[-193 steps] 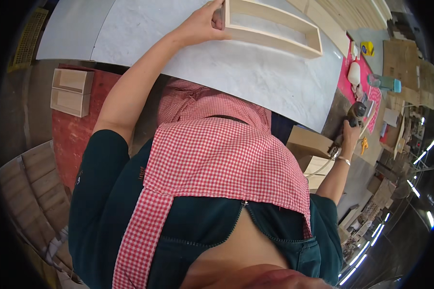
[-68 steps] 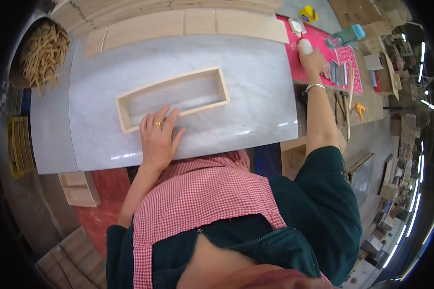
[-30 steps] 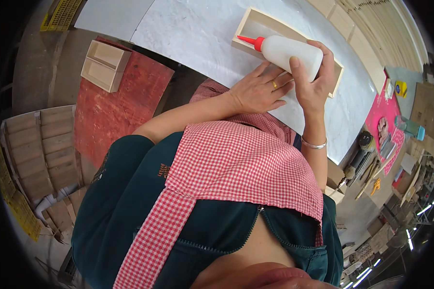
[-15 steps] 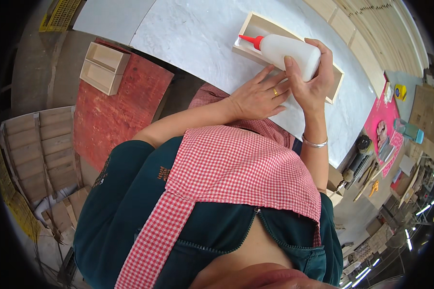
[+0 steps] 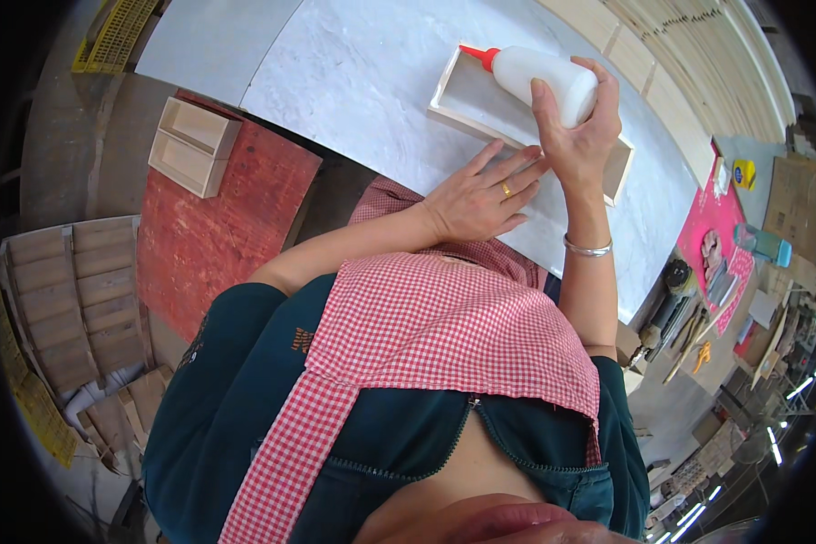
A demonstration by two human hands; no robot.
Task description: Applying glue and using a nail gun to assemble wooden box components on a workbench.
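My right hand [image 5: 578,127] is wrapped round a white squeeze bottle [image 5: 526,72] with a red pointed nozzle. The bottle lies tilted over a rectangular pale wooden frame [image 5: 471,122] on the marble-patterned table. Its nozzle tip is at the far left corner of the frame. A whitish line shows along the frame's left short edge. My left hand [image 5: 485,192], with a gold ring, has its fingers spread near the frame's near long side; whether the fingertips press on it I cannot tell. The bottle and right hand hide part of the frame.
Left of the table, a two-compartment wooden box [image 5: 190,147] sits on a red board [image 5: 218,218]. Long pale wooden strips [image 5: 707,54] are stacked along the far right. A pink surface [image 5: 695,227] with tools and a teal-lidded container [image 5: 763,245] lies to the right.
The bottle's nozzle has moved up from the frame's left edge to its far left corner. The frame shifts slightly left in view. My left hand stays beside it.
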